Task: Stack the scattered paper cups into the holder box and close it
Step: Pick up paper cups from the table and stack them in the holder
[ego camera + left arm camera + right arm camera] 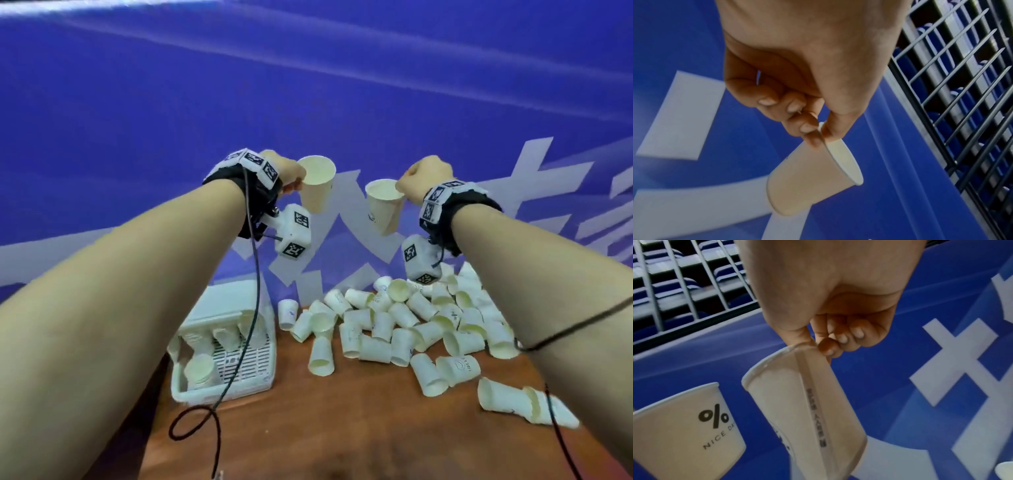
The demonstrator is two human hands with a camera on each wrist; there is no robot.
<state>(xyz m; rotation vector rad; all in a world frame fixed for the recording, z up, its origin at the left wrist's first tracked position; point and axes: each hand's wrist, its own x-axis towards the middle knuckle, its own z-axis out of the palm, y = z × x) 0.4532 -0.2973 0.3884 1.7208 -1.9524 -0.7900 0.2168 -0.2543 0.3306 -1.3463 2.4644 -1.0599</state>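
Both hands are raised high above the table, each pinching a white paper cup by its rim. My left hand [287,171] [818,133] holds one cup [317,185] [809,180] upright, mouth up. My right hand [416,183] [818,345] holds a second cup [383,209] [803,412], tilted; the left cup [684,431] shows beside it, printed "NICE DAY". The two cups are a small gap apart. Below left stands the white holder box [260,385], lid up, with stacked cups [200,370] inside. A heap of loose cups [411,318] lies on the brown table.
A blue banner with white characters [308,85] rises right behind the table [342,428]. Black wrist cables [236,363] hang over the holder box and table front. More cups [524,406] lie near the right front. A metal railing [962,81] stands above the banner.
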